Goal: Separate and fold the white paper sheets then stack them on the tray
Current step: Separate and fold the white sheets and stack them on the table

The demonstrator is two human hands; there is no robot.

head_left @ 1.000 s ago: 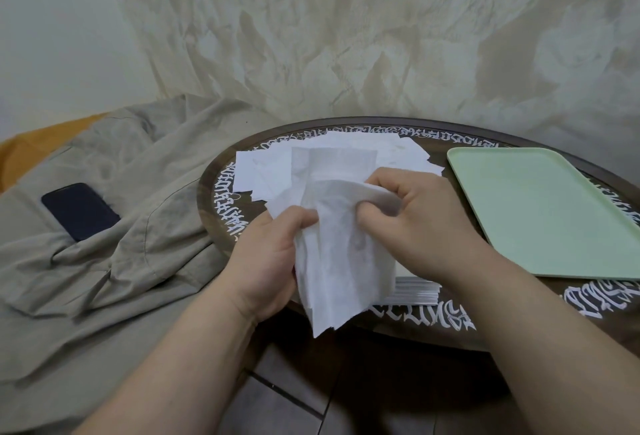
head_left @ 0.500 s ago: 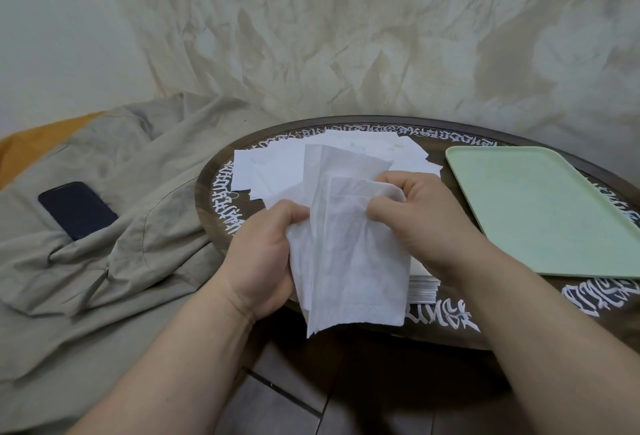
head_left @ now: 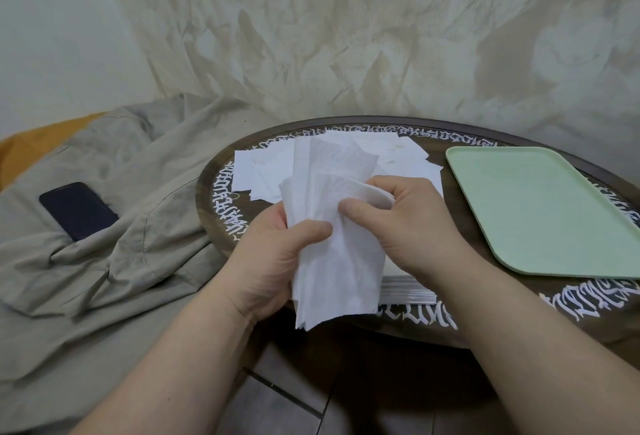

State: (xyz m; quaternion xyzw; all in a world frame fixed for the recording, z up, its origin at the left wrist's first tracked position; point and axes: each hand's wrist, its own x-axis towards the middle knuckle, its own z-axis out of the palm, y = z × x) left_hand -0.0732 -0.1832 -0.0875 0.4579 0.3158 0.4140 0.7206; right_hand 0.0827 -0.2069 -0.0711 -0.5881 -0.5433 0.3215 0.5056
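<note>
Both hands are clamped on the same thin white sheet point(head_left: 337, 254), held upright above the near edge of the desk point(head_left: 221, 212). The left hand point(head_left: 273, 258) has its thumb pressed across the sheet's lower left side with the fingers curled behind; the right hand point(head_left: 412, 226) pinches the upper right part between thumb and curled fingers, bunching the paper there. The two thumbs lie close together, so the pull between them is concentrated over a short span of soft paper. That is where I judge a tear most likely if the hands part too fast, or if more than one ply is caught in either pinch. The sheet's free lower end hangs past the desk's near edge and could drag.

Behind the hands, loose sheets point(head_left: 263, 174) lie fanned toward the far-left part of the desk, and a neat stack point(head_left: 408, 290) sits at the near edge under the right wrist; a careless forearm could knock either. The green tray point(head_left: 540, 212) lies at the right side of the desk, nothing on it yet. A phone point(head_left: 78, 209) rests on grey cloth point(head_left: 114, 282) off to the left.
</note>
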